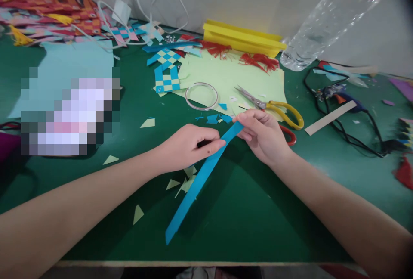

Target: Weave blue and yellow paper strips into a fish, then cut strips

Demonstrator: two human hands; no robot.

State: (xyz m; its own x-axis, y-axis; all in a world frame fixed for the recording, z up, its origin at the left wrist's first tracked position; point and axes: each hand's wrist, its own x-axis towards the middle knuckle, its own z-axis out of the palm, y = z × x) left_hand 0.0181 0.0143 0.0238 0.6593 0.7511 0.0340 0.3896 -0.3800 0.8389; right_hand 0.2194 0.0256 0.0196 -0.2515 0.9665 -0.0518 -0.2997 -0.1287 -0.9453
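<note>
Both hands pinch blue strip [200, 180]: left hand [190, 145] mid-length, right hand [263, 134] far end. Uneven pull could crease it, I judge.

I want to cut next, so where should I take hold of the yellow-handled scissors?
Probably by the yellow handle loop of the scissors, coming from the right. The blades point up and left onto the green paper, the handles face the right hand, which lies just beside them. That hand and the left hand now pinch the blue strip.
</note>
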